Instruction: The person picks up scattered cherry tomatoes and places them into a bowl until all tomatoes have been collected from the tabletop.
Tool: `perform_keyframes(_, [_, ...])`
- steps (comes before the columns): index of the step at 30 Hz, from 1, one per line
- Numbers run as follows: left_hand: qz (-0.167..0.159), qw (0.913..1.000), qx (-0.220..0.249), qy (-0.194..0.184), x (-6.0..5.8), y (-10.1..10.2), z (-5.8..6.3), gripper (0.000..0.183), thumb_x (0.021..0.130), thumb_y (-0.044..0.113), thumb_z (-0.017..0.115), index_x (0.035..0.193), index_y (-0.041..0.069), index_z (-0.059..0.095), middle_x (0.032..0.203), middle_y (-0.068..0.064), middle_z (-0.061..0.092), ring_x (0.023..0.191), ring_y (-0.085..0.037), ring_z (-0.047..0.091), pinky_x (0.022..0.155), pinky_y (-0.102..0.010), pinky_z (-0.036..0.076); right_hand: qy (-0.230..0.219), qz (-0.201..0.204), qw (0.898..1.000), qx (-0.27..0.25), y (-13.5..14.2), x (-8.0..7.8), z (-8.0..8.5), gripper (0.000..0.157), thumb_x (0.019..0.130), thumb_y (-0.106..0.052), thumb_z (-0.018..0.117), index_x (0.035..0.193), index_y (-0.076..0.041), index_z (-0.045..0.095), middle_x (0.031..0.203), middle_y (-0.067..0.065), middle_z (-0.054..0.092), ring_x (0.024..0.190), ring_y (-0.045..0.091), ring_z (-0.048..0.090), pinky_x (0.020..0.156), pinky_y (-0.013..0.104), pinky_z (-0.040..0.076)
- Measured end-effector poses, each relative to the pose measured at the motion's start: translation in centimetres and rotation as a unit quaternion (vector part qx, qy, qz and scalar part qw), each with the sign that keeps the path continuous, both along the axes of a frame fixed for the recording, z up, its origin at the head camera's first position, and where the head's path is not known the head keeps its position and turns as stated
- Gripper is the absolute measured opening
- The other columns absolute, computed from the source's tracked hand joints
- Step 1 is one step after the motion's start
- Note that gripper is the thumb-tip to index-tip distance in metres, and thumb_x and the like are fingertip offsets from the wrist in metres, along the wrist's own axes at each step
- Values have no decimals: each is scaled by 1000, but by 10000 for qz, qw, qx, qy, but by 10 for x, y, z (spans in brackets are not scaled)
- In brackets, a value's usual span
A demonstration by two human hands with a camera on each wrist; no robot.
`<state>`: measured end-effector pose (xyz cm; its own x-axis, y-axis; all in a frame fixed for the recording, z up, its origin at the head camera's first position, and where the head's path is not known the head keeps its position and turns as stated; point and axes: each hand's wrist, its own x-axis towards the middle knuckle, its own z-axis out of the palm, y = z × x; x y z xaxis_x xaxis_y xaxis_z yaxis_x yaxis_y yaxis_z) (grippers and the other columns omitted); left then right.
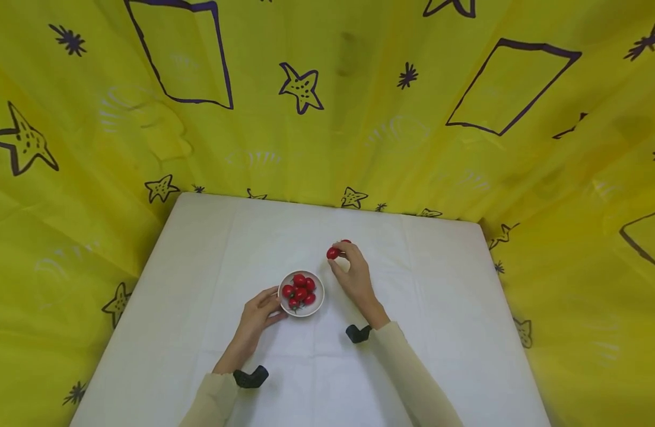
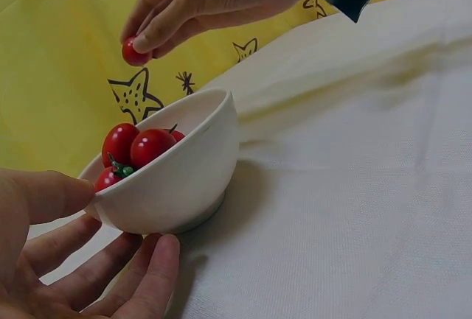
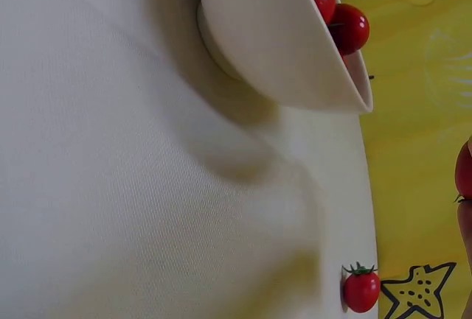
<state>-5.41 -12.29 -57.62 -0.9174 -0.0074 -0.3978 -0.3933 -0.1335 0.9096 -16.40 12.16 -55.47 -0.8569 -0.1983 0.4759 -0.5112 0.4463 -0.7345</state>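
Note:
A small white bowl [image 1: 319,308] stands on the table with several red cherry tomatoes [image 1: 301,293] inside, some with green stems. My left hand [image 1: 256,317] holds the bowl from its left, thumb at the rim and fingers against the lower side in the left wrist view. Between thumb and fingers, my right hand [image 1: 355,280] pinches one cherry tomato [image 2: 136,52], raised beyond the bowl to the right. Another cherry tomato [image 3: 361,291] lies on the table past that hand; the head view shows only a sliver of it.
A white cloth covers the table [image 1: 439,284]. Yellow curtains [image 1: 327,136] with drawn stars and shapes hang along its back and sides. Each wrist carries a dark mount, one by the left sleeve [image 1: 212,394] and one by the right sleeve [image 1: 407,362].

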Motion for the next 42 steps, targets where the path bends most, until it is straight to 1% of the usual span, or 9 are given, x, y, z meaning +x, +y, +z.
perform_keyframes(4, [-7,10000,-16,47,0,0,2,47,106,12,59,150,-1,51,148,-29,57,126,-34,66,103,-45,62,126,38,9998,-129,-1,9,4,40,88,3,80,126,2,66,124,15,68,112,29,67,98,38,63])
perform_keyframes(8, [47,9999,-80,52,1,2,4,46,106,12,59,149,-3,51,148,-31,56,128,-36,65,104,-46,61,231,144,9992,-297,-2,19,5,41,87,5,80,126,0,68,123,15,69,111,29,68,97,40,63])
perform_keyframes(13, [138,9997,-192,34,4,4,2,47,105,11,60,149,-3,52,148,-32,56,134,-40,60,109,-47,58,104,333,9989,-299,-7,33,8,41,88,4,79,127,-1,67,123,15,68,110,29,68,98,40,63])
perform_keyframes(19, [214,9995,-221,116,3,5,-2,45,104,11,61,147,-3,54,144,-31,59,132,-37,63,107,-40,59,-170,631,9977,158,-12,47,6,39,91,1,77,128,-3,65,126,10,65,117,24,64,103,32,61])
perform_keyframes(25, [235,9994,-230,133,4,6,-5,46,104,11,61,148,-1,54,145,-29,60,135,-39,61,108,-40,58,-202,1002,9922,720,-14,58,2,40,93,-2,76,130,-1,64,130,10,64,122,24,62,107,35,59])
perform_keyframes(31, [202,9995,-130,185,3,4,-5,46,104,12,63,146,-3,55,144,-30,60,132,-35,64,108,-39,59,-20,1063,9852,1342,-17,64,0,38,93,0,76,130,-3,66,133,10,64,129,27,59,112,40,56])
perform_keyframes(34, [218,9996,-76,157,1,3,-5,44,104,11,62,145,-2,57,143,-29,61,128,-29,66,106,-36,60,35,1105,9801,1652,-19,64,-1,33,94,2,72,126,-4,66,132,10,63,127,26,60,109,36,58])
perform_keyframes(36, [216,9996,-91,150,1,2,-4,43,104,11,62,145,-3,56,143,-31,61,126,-29,67,105,-38,61,9,1155,9768,1801,-19,65,0,31,95,3,70,125,-5,67,132,10,63,126,25,60,108,34,59])
perform_keyframes(42, [152,9998,-119,-24,4,5,2,43,105,12,60,146,0,56,142,-28,63,113,-26,73,101,-44,63,-53,1143,9759,1858,-20,66,1,29,95,5,70,123,-4,68,130,10,65,125,25,61,107,34,59])
